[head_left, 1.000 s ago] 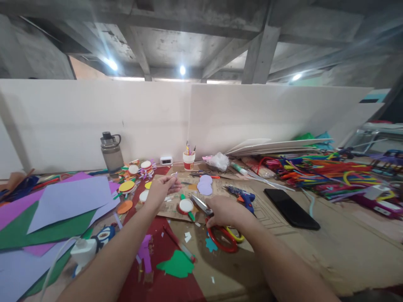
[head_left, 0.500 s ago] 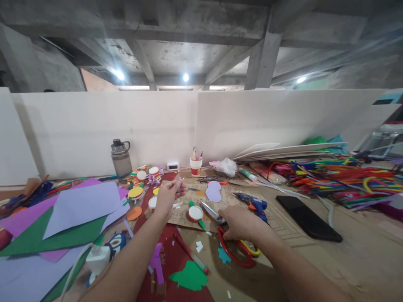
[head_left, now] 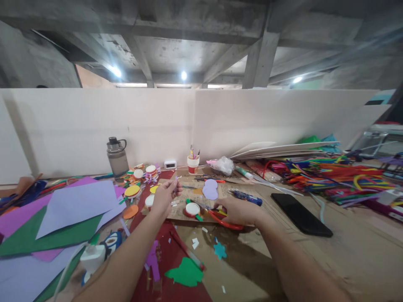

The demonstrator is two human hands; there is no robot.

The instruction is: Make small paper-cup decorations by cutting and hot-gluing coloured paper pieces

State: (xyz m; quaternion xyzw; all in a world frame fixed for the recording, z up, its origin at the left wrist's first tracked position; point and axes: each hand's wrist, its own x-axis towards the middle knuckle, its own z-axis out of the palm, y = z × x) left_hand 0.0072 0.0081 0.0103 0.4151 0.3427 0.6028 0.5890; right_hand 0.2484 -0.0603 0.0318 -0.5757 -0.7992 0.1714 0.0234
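My left hand is closed in a pinch on a small purple paper strip, mostly hidden by the fingers. Over the cardboard, my right hand grips the scissors with red handles; the blades point left and lie partly behind the fingers. A white-topped round piece with green tabs rests between the hands. Behind it are overlapping light purple paper circles. A blue glue gun lies just beyond my right hand.
A black phone lies at right, near a heap of colourful pipe cleaners. A water bottle and a pen cup stand at the back. Coloured sheets and a power strip are at left. Green paper lies in front.
My right hand has moved the scissors forward and slightly left, away from the blue star-shaped paper, which shows more fully now. My left hand keeps its pinch.
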